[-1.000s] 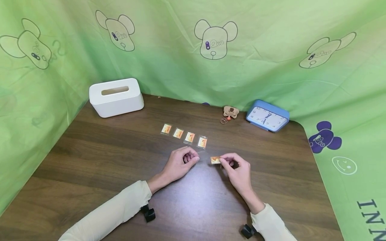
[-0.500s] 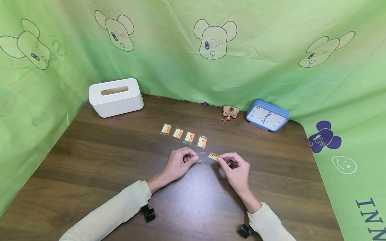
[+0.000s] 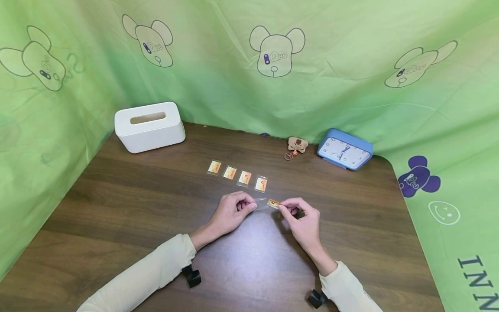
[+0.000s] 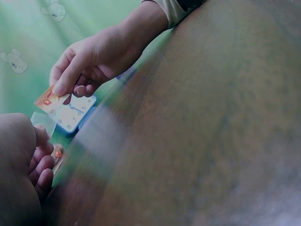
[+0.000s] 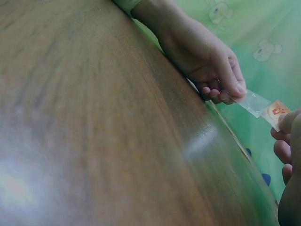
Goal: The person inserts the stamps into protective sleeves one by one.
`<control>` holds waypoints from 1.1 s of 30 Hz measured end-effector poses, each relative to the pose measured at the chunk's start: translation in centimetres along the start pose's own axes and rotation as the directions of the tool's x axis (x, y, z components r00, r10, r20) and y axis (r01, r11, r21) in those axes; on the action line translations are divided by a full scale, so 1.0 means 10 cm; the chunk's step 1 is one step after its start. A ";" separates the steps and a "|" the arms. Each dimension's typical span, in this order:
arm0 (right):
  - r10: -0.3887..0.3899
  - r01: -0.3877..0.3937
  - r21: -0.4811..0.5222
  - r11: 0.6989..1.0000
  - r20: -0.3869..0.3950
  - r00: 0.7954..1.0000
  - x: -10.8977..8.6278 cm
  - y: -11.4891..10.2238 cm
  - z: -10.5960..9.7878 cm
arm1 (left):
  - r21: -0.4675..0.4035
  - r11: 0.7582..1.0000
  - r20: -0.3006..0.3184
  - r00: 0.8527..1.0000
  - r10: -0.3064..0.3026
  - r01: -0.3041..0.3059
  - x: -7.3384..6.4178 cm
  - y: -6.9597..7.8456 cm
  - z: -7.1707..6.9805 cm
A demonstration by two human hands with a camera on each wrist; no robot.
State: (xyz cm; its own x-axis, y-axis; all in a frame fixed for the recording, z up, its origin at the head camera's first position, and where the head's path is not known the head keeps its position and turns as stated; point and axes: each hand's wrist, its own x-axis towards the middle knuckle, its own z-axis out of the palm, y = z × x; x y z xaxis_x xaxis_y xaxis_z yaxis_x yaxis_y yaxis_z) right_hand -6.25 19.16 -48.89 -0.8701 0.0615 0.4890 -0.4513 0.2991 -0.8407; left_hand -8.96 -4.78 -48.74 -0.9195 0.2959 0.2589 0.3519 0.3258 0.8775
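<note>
My left hand (image 3: 233, 211) pinches a small clear plastic sleeve (image 3: 261, 203) between thumb and forefinger, its mouth facing right. Between the thumb and forefinger of my right hand (image 3: 305, 219) is a small orange-and-yellow printed card (image 3: 273, 203). The card's left edge is right at the sleeve's mouth in the head view. In the right wrist view the sleeve (image 5: 254, 103) and card (image 5: 274, 113) meet edge to edge above the table. Beyond the hands, several similar cards in clear sleeves, one of them the nearest sleeved card (image 3: 261, 184), lie in a slanting row.
A white tissue box (image 3: 152, 134) stands at the back left of the wooden table (image 3: 117, 208). At the back right are a blue clock (image 3: 345, 151) and a brown animal-shaped keychain (image 3: 297, 145). Green printed cloth (image 3: 218, 86) hangs behind the table.
My right hand has moved left, bringing the card up to the sleeve's mouth and tilting it. The sleeve has turned more into view, while my left hand has barely moved.
</note>
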 end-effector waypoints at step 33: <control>0.036 -0.036 -0.007 0.999 0.075 0.997 -0.01 0.03 -0.01 | 0.008 1.000 0.029 1.000 0.011 -0.011 -0.01 -0.01 0.00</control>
State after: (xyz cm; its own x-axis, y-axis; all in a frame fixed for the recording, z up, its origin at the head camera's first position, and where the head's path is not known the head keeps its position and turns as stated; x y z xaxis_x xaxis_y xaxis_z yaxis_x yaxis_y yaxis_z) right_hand -6.25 19.34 -49.13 -0.8982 0.0009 0.4395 -0.4185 0.3037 -0.8559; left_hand -8.93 -4.87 -48.82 -0.9103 0.3249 0.2565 0.3632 0.3298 0.8714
